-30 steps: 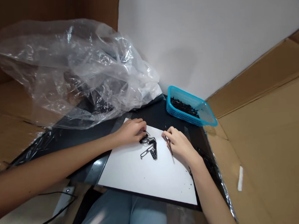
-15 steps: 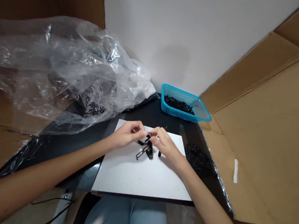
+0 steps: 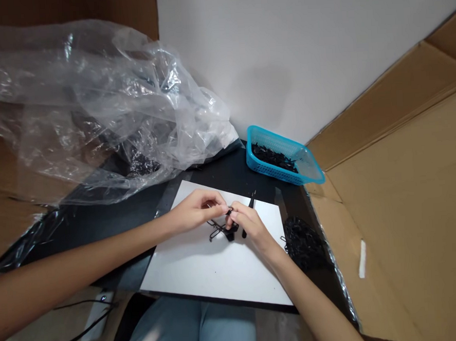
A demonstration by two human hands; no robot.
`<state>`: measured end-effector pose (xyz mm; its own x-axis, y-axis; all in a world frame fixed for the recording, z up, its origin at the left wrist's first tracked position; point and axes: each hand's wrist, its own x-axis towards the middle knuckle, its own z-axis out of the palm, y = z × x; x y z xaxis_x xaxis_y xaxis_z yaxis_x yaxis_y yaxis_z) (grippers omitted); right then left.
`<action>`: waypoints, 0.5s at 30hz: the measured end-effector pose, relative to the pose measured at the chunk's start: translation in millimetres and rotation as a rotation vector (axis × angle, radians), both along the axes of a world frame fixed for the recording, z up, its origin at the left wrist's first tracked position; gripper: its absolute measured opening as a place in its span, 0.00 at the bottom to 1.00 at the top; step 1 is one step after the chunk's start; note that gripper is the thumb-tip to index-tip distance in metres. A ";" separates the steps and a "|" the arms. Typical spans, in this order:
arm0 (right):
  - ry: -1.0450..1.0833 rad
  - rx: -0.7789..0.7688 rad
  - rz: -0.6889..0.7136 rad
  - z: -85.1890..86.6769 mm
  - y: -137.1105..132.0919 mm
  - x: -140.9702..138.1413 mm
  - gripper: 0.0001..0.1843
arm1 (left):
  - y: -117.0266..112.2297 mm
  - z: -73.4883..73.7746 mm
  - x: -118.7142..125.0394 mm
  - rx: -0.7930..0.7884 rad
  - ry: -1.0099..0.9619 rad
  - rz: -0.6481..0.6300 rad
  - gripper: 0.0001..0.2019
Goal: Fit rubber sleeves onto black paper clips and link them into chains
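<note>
left hand point(image 3: 195, 208) seemingly pinching black wire clip point(image 3: 227, 232), right hand point(image 3: 250, 225) closed on tweezers point(image 3: 251, 201); white board point(image 3: 203, 267) beneath, making dark parts stand out.

The person's bare left forearm point(image 3: 82, 259) and right forearm point(image 3: 313, 301) are long and slender, running smooth and uncovered from the lower edge of the view, with no sleeve in sight. The left hand point(image 3: 195, 211) and right hand point(image 3: 250, 225) are bare, narrow and slim-fingered. Below them shows the lap in pale blue-grey trousers point(image 3: 191, 329) of soft, matte fabric, with a lighter patch where light falls across one thigh.
</note>
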<state>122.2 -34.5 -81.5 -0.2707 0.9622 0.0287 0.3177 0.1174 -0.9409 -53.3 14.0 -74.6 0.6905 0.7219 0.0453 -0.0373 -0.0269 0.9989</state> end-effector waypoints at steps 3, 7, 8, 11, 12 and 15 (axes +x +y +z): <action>-0.002 -0.016 0.011 -0.1 -0.4 -0.5 0.13 | -1.3 -3.2 1.3 -0.012 -0.004 0.017 0.16; -0.020 -0.053 0.033 0.3 -1.5 -0.3 0.11 | -0.1 -4.4 1.5 -0.101 -0.081 -0.075 0.17; -0.041 -0.046 0.038 0.1 -1.7 -0.4 0.11 | 0.2 -4.3 1.5 -0.126 -0.097 -0.098 0.17; -0.097 0.019 0.047 -1.3 -2.3 -1.5 0.11 | 0.1 -4.3 2.2 -0.219 -0.132 -0.145 0.16; -0.099 0.039 0.053 -1.5 -2.5 -2.1 0.10 | -0.3 -4.8 2.9 -0.261 -0.152 -0.162 0.16; -0.074 0.055 0.070 -1.4 -2.4 -3.2 0.09 | -2.1 -7.7 5.8 -0.390 -0.211 -0.181 0.16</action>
<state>119.0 -37.0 -82.9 -0.3406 0.9384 0.0585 0.3752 0.1928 -0.9067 -47.5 12.0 -82.3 0.8116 0.5819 -0.0523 -0.2099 0.3740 0.9034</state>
